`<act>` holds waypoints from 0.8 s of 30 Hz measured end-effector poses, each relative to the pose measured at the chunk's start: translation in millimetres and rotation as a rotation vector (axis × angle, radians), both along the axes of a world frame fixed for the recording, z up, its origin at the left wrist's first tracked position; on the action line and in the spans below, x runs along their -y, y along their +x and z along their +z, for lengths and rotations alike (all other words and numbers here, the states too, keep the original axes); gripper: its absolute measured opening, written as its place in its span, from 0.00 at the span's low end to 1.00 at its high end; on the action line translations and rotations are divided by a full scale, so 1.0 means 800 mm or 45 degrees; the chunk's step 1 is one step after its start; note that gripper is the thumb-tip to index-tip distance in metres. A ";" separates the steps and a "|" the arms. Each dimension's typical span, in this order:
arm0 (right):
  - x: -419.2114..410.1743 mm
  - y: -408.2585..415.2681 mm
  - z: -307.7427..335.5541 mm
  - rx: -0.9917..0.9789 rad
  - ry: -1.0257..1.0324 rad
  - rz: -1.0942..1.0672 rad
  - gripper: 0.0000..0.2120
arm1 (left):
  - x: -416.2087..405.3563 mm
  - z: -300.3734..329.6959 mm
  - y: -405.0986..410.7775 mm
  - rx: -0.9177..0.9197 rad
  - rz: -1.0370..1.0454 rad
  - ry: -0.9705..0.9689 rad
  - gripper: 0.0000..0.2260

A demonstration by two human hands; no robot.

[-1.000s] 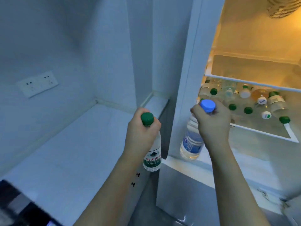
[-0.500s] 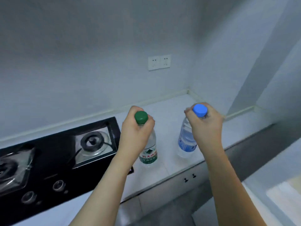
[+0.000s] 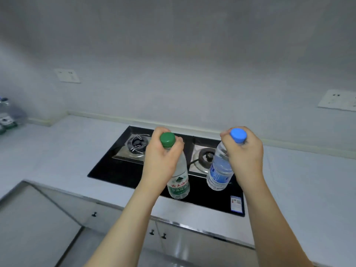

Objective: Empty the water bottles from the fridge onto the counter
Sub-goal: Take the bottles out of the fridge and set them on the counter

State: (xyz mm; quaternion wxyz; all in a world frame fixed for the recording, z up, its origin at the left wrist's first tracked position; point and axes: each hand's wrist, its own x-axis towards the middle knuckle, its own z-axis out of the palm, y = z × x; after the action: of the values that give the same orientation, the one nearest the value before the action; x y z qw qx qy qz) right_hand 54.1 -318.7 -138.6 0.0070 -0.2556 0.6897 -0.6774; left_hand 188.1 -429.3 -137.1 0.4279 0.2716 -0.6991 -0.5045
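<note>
Bottles (image 3: 6, 120), far left of counter: cut off by the frame edge, blurred, count unclear
Wall socket (image 3: 339, 99), right: partly cut off by the frame edge, holes blurred
Green-capped bottle (image 3: 178, 182): neck and shoulder hidden under the left hand (image 3: 160, 160); small label print unreadable
Blue-capped bottle (image 3: 219, 170): neck partly hidden by the right hand (image 3: 245, 157); label text too small to read
Sticker (image 3: 236, 203) on stove corner: print illegible
Both forearms: cut off at the lower edge
</note>
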 end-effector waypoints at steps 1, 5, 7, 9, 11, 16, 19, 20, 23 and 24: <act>0.022 0.014 0.002 0.004 0.004 0.037 0.06 | 0.018 0.002 0.018 0.002 0.040 -0.008 0.06; 0.111 0.074 0.002 0.009 0.025 0.190 0.06 | 0.089 0.003 0.093 0.011 0.177 -0.018 0.07; 0.159 0.110 0.001 0.014 0.031 0.267 0.06 | 0.129 -0.001 0.135 0.017 0.248 -0.021 0.08; 0.196 0.138 0.000 0.005 0.032 0.324 0.06 | 0.159 -0.002 0.166 0.020 0.296 -0.020 0.07; 0.231 0.163 0.000 0.001 0.033 0.375 0.06 | 0.185 -0.001 0.196 0.018 0.338 -0.033 0.07; 0.306 0.227 -0.001 0.026 0.073 0.528 0.07 | 0.246 -0.006 0.269 0.039 0.420 -0.025 0.07; 0.346 0.257 -0.002 0.053 0.118 0.647 0.07 | 0.276 -0.009 0.303 0.052 0.503 -0.001 0.07; 0.362 0.268 -0.002 0.049 0.137 0.676 0.07 | 0.289 -0.011 0.315 0.052 0.538 0.014 0.07; 0.409 0.292 -0.005 0.040 0.171 0.743 0.06 | 0.327 -0.018 0.341 0.050 0.598 0.038 0.07; 0.420 0.296 -0.006 0.045 0.174 0.761 0.06 | 0.334 -0.019 0.345 0.051 0.604 0.044 0.07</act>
State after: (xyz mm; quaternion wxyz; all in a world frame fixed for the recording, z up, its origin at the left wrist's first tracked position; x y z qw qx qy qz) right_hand 290.9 -654.6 -143.8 0.2352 -0.4342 0.6278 -0.6017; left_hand 463.9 -696.8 -152.5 0.5157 0.4456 -0.6153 -0.3962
